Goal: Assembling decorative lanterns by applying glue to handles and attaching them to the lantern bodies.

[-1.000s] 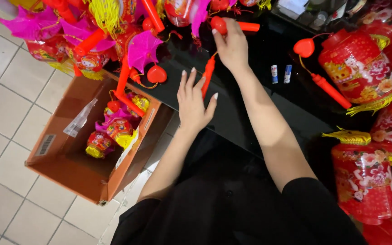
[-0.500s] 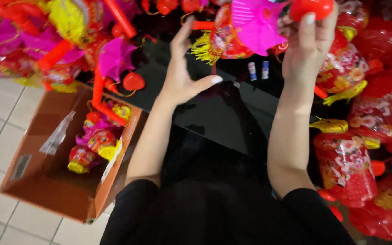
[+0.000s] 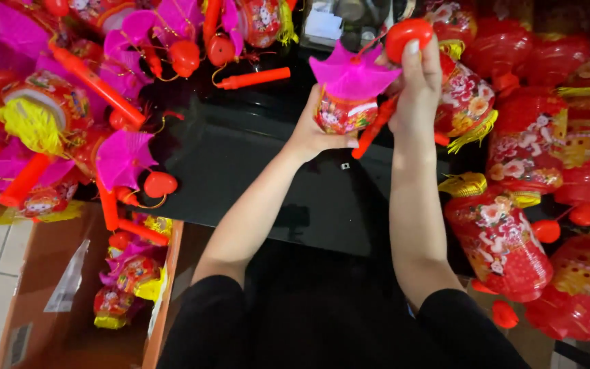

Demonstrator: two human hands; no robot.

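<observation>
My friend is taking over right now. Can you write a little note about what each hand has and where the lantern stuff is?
Left hand: holds a small lantern with a pink fan-shaped top, above the black table.
Right hand: pinches a red round cap, with a red stick hanging beside the lantern.
Done: lanterns piled left and right; some in the cardboard box.
Left: whether cap and lantern are joined cannot be told.

Both arms are bare from the upper arm down, under short black sleeves. The left hand [image 3: 308,133] and right hand [image 3: 418,89] wear no gloves. The fingernails look pale.
</observation>
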